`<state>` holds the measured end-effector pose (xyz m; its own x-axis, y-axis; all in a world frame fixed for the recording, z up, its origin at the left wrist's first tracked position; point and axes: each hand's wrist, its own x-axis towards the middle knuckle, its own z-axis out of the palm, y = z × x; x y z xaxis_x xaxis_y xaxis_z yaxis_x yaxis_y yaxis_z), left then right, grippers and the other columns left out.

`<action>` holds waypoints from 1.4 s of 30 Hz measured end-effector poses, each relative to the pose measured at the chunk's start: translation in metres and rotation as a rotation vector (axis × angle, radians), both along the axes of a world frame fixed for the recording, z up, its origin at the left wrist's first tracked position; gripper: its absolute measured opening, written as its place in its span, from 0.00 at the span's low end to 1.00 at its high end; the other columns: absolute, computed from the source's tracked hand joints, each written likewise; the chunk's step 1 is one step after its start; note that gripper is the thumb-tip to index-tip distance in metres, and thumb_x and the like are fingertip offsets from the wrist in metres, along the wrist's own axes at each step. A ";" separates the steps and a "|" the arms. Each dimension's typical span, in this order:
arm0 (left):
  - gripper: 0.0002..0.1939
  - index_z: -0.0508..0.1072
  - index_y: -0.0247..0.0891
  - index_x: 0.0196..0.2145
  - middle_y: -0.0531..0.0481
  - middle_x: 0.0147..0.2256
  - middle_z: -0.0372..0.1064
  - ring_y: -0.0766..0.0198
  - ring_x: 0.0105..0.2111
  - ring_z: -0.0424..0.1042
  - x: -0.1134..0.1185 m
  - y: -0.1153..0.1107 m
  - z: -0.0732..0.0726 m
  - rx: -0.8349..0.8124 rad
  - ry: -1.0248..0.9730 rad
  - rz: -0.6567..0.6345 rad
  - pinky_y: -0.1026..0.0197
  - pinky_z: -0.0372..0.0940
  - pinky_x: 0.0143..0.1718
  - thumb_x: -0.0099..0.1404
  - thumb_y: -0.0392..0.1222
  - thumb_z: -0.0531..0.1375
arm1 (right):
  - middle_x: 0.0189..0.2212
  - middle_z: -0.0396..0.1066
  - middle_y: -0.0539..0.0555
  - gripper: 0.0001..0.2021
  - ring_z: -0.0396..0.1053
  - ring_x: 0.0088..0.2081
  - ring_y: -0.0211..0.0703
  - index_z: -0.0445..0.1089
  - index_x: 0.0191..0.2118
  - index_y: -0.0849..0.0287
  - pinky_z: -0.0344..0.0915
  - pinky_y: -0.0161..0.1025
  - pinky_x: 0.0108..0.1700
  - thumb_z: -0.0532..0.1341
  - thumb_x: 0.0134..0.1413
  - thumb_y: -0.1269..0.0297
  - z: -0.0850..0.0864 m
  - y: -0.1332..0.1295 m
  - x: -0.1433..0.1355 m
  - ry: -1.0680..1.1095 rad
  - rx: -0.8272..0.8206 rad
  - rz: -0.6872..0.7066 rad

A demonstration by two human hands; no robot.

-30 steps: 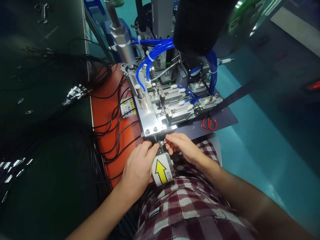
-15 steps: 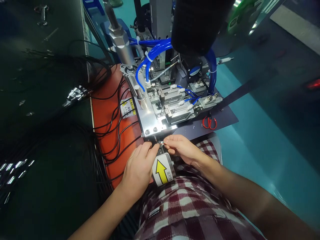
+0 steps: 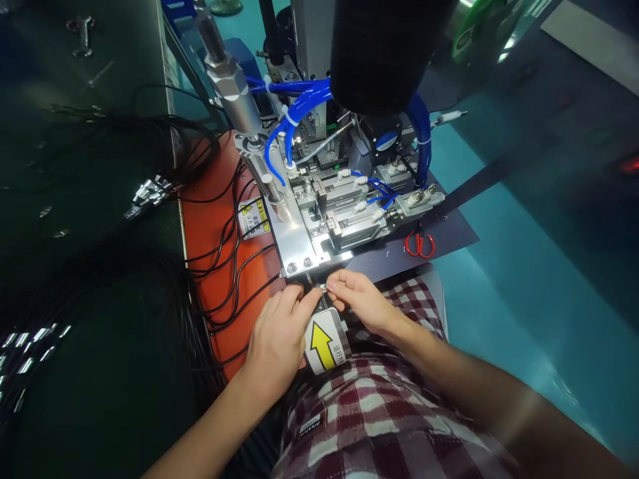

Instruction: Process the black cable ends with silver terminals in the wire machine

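Note:
Just in front of the machine's metal plate (image 3: pixel 293 239), my two hands meet over a narrow dark track (image 3: pixel 327 302). My right hand (image 3: pixel 360 297) is closed, with thumb and forefinger pinching a small silvery metal connector (image 3: pixel 324 288). My left hand (image 3: pixel 280 332) is also closed, its thumb tip right beside that piece; what lies under its curled fingers is hidden. Directly below the fingertips sits a white cover with a yellow arrow (image 3: pixel 322 346).
Black cables (image 3: pixel 234 246) cross the orange board (image 3: pixel 210 219) on the left, and bundles with silvery ends (image 3: pixel 150 193) lie on the dark table. Red-handled scissors (image 3: pixel 420 245) rest at the base's right. Blue air hoses (image 3: pixel 309 100) and a black cylinder (image 3: pixel 389 53) stand over the machine.
The view has shifted slightly. Both hands stay together at the same spot by the track, with only small finger movement around the metal connector.

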<state>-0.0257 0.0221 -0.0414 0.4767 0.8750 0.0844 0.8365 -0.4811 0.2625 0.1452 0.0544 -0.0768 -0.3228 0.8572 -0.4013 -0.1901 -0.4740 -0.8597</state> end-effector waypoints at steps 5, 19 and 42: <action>0.19 0.70 0.34 0.49 0.43 0.37 0.65 0.57 0.34 0.66 0.005 0.000 0.002 0.020 0.044 0.013 0.57 0.66 0.33 0.62 0.27 0.50 | 0.19 0.62 0.46 0.18 0.57 0.21 0.33 0.63 0.24 0.60 0.53 0.35 0.27 0.61 0.51 0.49 0.001 0.001 0.003 0.043 -0.060 0.052; 0.19 0.68 0.38 0.51 0.44 0.39 0.66 0.59 0.35 0.65 0.002 -0.002 -0.003 0.075 0.037 0.012 0.59 0.64 0.35 0.64 0.31 0.49 | 0.17 0.59 0.44 0.13 0.55 0.20 0.34 0.62 0.26 0.58 0.52 0.35 0.25 0.59 0.52 0.54 0.005 -0.002 -0.002 -0.146 0.063 -0.044; 0.30 0.46 0.39 0.66 0.37 0.57 0.57 0.46 0.53 0.60 -0.028 -0.083 -0.001 0.043 0.133 0.366 0.42 0.61 0.52 0.69 0.40 0.49 | 0.20 0.62 0.44 0.15 0.54 0.20 0.29 0.64 0.24 0.61 0.50 0.33 0.26 0.65 0.43 0.54 0.001 -0.001 -0.003 0.021 -0.008 -0.058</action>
